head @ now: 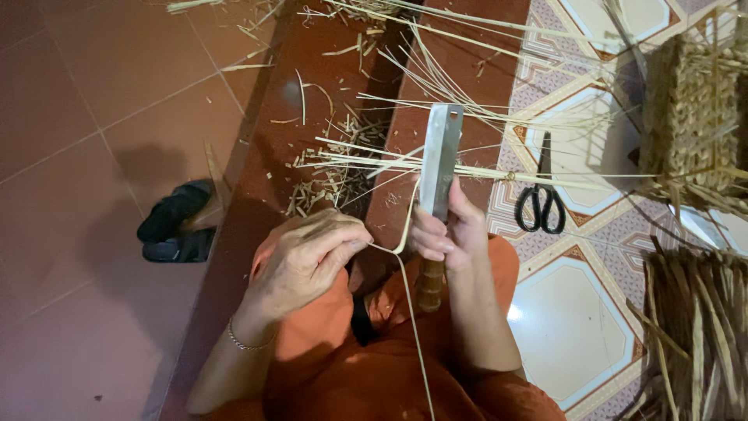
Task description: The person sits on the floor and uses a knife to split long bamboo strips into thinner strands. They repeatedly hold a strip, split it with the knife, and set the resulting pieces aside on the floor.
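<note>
Right hand [446, 234] is wrapped around a cleaver-like knife [439, 160], fingers closed high on its wooden handle [430, 287] just below the flat steel blade, which stands upright and points away from the body. Left hand [308, 261] is pinched shut on a thin pale bamboo strip [403, 226], thumb and fingertips gripping it just beside the blade; from there the strip curves up against the knife's edge and its long tail runs down over the orange-clad lap. By its look, the strip is light, springy and thin enough to bend without snapping, but probably sharp along its edges and slick on its skin, so a pinch close to the blade seems the place to hold it for control. Beyond the hands, a bundle of long splints [436, 165] lies across a dark red step, with shavings [331, 175] scattered there. Black scissors [541, 204] rest on the patterned tile floor [573, 327] to the right, near a woven basket [689, 117]. A black sandal [173, 222] sits to the left.
</note>
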